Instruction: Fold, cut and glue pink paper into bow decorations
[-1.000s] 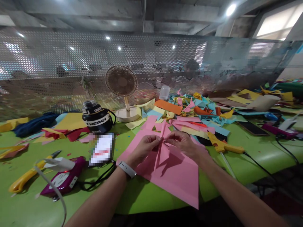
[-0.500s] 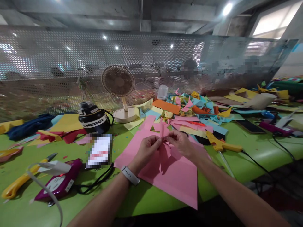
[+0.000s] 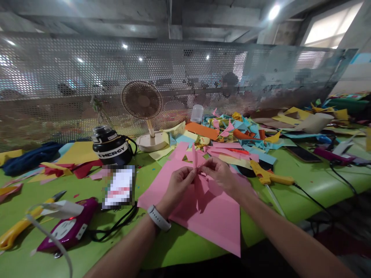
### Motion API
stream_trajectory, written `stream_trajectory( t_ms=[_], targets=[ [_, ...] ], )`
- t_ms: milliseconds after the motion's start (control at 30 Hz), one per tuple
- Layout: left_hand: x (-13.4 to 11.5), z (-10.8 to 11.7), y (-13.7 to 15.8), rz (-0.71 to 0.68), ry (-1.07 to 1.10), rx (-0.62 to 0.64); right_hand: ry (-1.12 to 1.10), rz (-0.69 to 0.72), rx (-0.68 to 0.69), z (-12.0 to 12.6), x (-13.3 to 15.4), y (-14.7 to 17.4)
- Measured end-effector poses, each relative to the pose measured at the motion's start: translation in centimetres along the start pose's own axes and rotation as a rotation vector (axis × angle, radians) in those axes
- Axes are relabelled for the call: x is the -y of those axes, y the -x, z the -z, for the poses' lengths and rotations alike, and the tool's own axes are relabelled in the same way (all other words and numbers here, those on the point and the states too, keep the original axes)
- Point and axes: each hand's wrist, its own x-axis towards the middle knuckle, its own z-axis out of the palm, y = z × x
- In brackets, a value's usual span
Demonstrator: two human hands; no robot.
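Left hand (image 3: 181, 181): I keep a pinch on the folded pink paper (image 3: 199, 189). Paper's above the pink sheet (image 3: 214, 229), mid-table (image 3: 159, 253); lower end has swung right since a second ago. Right hand (image 3: 218, 175): fingertips pinch its middle too. Probably just a turn, shaping unfinished.

We see plain pink in the folded paper (image 3: 198, 187) and in the sheet (image 3: 220, 231) beneath it, set against a bright green desk (image 3: 313, 185). We distinguish yellow on the glue gun (image 3: 268, 177), pale grey on the wristband (image 3: 159, 218), and black on the bottle (image 3: 106, 141) with its white, black-lettered band (image 3: 112, 152). We note a regular dot pattern across the grey screen (image 3: 185, 83).
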Motion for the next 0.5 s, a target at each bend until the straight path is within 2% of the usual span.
stream_trajectory(
  t_ms=[267,500],
  targets=[
    [-0.11,-0.24,0.1,-0.007,0.015,0.008,0.022,-0.006,-0.022,-0.02,0.2,0.14],
    [0.04,-0.25,0.09,-0.006,0.013,-0.007,-0.064,0.018,-0.057,-0.26,-0.45,-0.01]
  ],
)
